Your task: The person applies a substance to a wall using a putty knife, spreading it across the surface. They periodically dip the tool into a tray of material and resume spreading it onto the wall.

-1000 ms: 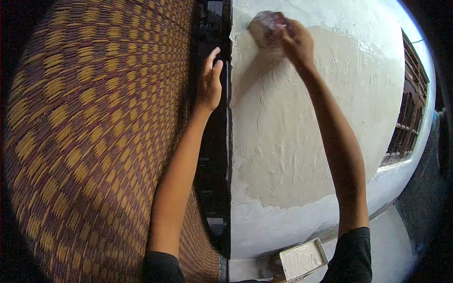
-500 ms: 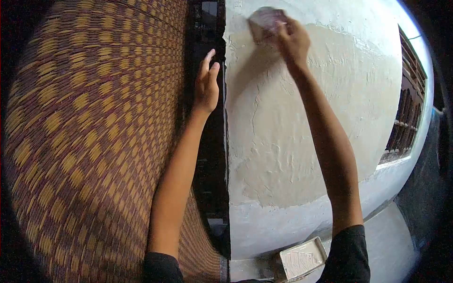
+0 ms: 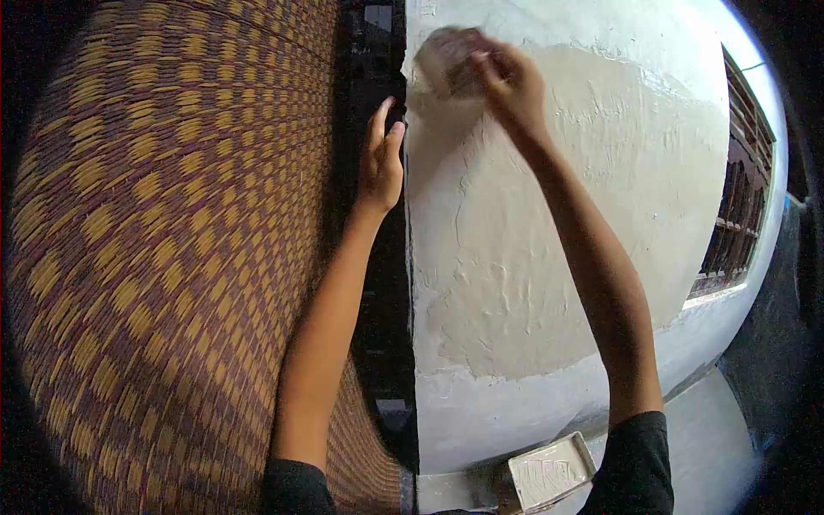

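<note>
My right hand (image 3: 517, 93) is closed on a wide, brownish-grey tool (image 3: 448, 62), smeared by motion, whose kind I cannot tell. The tool is at the upper left of the white wall (image 3: 481, 421), close to its left edge. Under and around it spreads a large beige coated patch (image 3: 532, 232) with ridges and streaks. My left hand (image 3: 383, 163) holds nothing; its fingers point up, stretched out and apart, right beside the wall's left edge at the dark gap.
On the floor at the wall's foot stands a tray (image 3: 587, 452) of pale, ridged paint-like material. A woven brown and yellow mat (image 3: 180, 232) hangs along the left. At the right, a barred window (image 3: 740, 206) is set into the wall.
My right hand and the tool have moved left and slightly down across the wall, nearer its left edge. My left hand has shifted slightly right and down.
</note>
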The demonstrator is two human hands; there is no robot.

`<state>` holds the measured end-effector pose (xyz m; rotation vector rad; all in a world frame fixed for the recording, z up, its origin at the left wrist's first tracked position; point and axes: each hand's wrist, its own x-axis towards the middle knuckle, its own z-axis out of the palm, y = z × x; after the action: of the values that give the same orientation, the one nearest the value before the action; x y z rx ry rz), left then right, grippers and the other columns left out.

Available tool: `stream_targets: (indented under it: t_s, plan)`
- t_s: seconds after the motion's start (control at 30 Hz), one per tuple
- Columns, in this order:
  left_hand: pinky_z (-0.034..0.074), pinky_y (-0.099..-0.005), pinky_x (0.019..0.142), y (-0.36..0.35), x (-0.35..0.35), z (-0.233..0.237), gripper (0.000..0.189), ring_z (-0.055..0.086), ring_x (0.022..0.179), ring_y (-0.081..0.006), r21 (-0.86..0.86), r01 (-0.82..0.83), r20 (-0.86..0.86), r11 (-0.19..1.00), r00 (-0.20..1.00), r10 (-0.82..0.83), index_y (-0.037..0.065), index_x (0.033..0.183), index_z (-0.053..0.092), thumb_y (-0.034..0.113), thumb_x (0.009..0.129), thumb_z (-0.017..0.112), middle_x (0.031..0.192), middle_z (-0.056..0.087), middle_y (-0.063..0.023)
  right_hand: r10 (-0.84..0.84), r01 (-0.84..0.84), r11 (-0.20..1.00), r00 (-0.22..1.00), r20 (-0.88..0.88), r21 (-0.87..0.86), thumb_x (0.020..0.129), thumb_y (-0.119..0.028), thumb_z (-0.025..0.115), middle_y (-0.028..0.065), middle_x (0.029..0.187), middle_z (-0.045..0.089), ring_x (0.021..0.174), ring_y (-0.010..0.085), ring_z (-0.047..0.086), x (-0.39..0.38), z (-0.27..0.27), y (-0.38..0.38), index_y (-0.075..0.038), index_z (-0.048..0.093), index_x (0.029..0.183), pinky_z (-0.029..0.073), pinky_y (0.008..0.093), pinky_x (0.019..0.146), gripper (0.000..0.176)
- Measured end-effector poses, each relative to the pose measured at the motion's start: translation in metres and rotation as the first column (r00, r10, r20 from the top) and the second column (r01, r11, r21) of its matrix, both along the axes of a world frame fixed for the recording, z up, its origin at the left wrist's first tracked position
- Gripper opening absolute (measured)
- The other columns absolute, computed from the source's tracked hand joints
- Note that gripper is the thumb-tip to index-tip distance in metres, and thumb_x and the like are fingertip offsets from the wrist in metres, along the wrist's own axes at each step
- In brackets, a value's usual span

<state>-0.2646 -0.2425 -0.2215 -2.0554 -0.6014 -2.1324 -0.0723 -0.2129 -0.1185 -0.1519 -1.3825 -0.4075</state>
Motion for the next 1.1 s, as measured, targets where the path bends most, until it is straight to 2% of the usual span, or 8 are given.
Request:
stream_targets:
  t_s: [0.23,0.3,0.37,0.47,0.83,0.9,1.0,1.1]
  plan:
    - [0.024,-0.0392,0.114,-0.002,-0.003,-0.006,0.057,0.034,0.138,-0.0330,0.012,0.010,-0.016,1.000,1.000,-0.010,-0.005,0.142,0.035,0.033,0.099,0.036,0.147,0.037,-0.0230,-0.133,0.058,0.960,0.955,-0.265,-0.275,0.089,-0.021,0.065,0.0134,0.089,0.071,0.084,0.0194,0.068,0.016,0.008,-0.015,0.002,0.067,0.109,0.052,0.0301,0.079,0.030]
    - [0.024,-0.0390,0.114,0.001,-0.004,-0.007,0.057,0.034,0.138,-0.0327,0.032,0.003,-0.013,0.999,1.000,-0.002,-0.005,0.142,0.035,0.033,0.099,0.036,0.147,0.037,-0.0230,0.076,-0.064,0.990,0.993,0.095,-0.129,0.090,-0.021,0.064,0.0131,0.088,0.071,0.081,0.0195,0.069,0.004,-0.004,-0.015,0.001,0.067,0.109,0.052,0.0309,0.077,0.029]
    - [0.024,-0.0390,0.114,0.001,-0.004,-0.007,0.056,0.034,0.138,-0.0327,0.040,0.002,-0.012,0.999,1.000,-0.002,-0.005,0.141,0.035,0.032,0.099,0.036,0.147,0.038,-0.0230,-0.315,0.315,0.949,0.943,0.107,0.018,0.090,-0.021,0.065,0.0128,0.091,0.072,0.080,0.0182,0.068,0.010,-0.010,-0.013,0.001,0.066,0.111,0.052,0.0294,0.076,0.030]
    - [0.024,-0.0389,0.114,-0.003,-0.005,-0.008,0.056,0.034,0.138,-0.0326,0.034,-0.015,-0.019,0.999,1.000,0.016,-0.005,0.141,0.035,0.032,0.100,0.036,0.146,0.038,-0.0231,-0.201,0.147,0.957,0.957,-0.207,-0.248,0.089,-0.020,0.068,0.0134,0.095,0.071,0.084,0.0190,0.067,0.029,0.005,-0.002,0.000,0.065,0.116,0.051,0.0280,0.078,0.034]
    - [0.024,-0.0388,0.114,-0.006,-0.002,-0.011,0.057,0.033,0.138,-0.0325,-0.043,-0.006,0.004,0.999,1.000,0.006,-0.005,0.141,0.036,0.034,0.099,0.035,0.146,0.038,-0.0233,0.033,-0.029,0.992,0.999,0.033,-0.124,0.090,-0.022,0.065,0.0132,0.093,0.071,0.080,0.0178,0.067,0.018,-0.022,-0.011,-0.002,0.067,0.115,0.052,0.0306,0.075,0.032]
    - [0.024,-0.0389,0.115,-0.002,-0.003,-0.012,0.058,0.033,0.138,-0.0324,0.009,-0.018,-0.016,1.000,1.000,0.018,-0.004,0.142,0.035,0.035,0.099,0.035,0.147,0.037,-0.0230,-0.297,0.305,0.949,0.950,0.098,-0.076,0.091,-0.021,0.065,0.0123,0.093,0.072,0.082,0.0166,0.068,0.019,-0.024,-0.020,-0.001,0.067,0.112,0.052,0.0292,0.075,0.029]
    - [0.024,-0.0389,0.114,-0.002,-0.004,-0.013,0.058,0.033,0.138,-0.0325,-0.010,0.010,-0.002,1.000,1.000,-0.010,-0.004,0.142,0.035,0.034,0.099,0.035,0.147,0.037,-0.0230,-0.064,0.019,0.973,0.980,-0.191,-0.231,0.089,-0.023,0.068,0.0120,0.093,0.071,0.082,0.0184,0.067,0.032,-0.006,-0.007,-0.002,0.066,0.113,0.052,0.0307,0.076,0.032]
    - [0.024,-0.0394,0.114,0.000,-0.004,-0.012,0.057,0.034,0.138,-0.0333,-0.020,0.006,-0.008,1.000,1.000,-0.006,-0.004,0.142,0.035,0.034,0.099,0.035,0.146,0.037,-0.0231,0.102,-0.096,0.992,0.993,0.062,-0.083,0.090,-0.022,0.066,0.0113,0.091,0.072,0.078,0.0179,0.067,0.017,-0.014,-0.001,-0.003,0.066,0.114,0.052,0.0321,0.073,0.031]
